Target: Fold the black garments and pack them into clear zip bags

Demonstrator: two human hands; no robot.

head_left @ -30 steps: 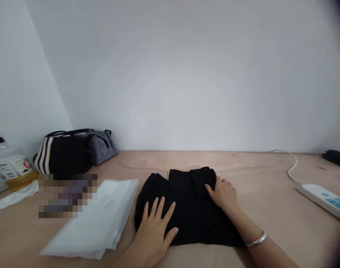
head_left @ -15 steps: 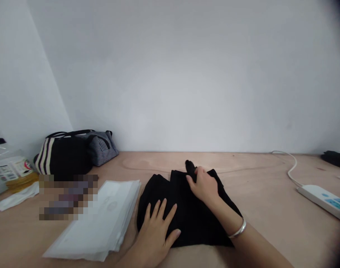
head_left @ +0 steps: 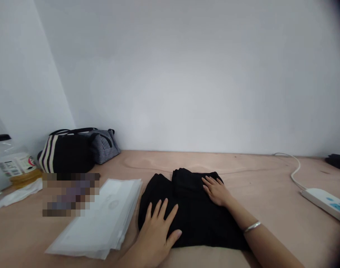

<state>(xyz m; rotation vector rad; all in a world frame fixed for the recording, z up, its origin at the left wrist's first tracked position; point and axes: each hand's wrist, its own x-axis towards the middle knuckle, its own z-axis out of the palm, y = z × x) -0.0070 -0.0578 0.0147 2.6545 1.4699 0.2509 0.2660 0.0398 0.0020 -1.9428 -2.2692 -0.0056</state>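
Note:
A black cloth garment (head_left: 198, 219) lies folded on the wooden table, with a smaller folded-over part along its far edge. My left hand (head_left: 157, 230) rests flat on its near left side, fingers spread. On the far right part of the cloth lies my right hand (head_left: 217, 190), palm down with fingers extended, a silver bangle on that wrist. Neither hand grips anything. To the left of the garment is a stack of translucent white plastic bags (head_left: 100, 219).
At the back left stand a black bag with white stripes (head_left: 72, 152) and a striped bag (head_left: 108, 149). A bottle of yellow liquid (head_left: 19, 167) and white tissue (head_left: 22, 195) are at far left. On the right lies a power strip (head_left: 323, 201) with its cable. A wall closes the table's back.
My right hand has let go of the bunched black piece, moved right and flattened out. That piece now lies folded over on the garment. My left hand has stayed in place.

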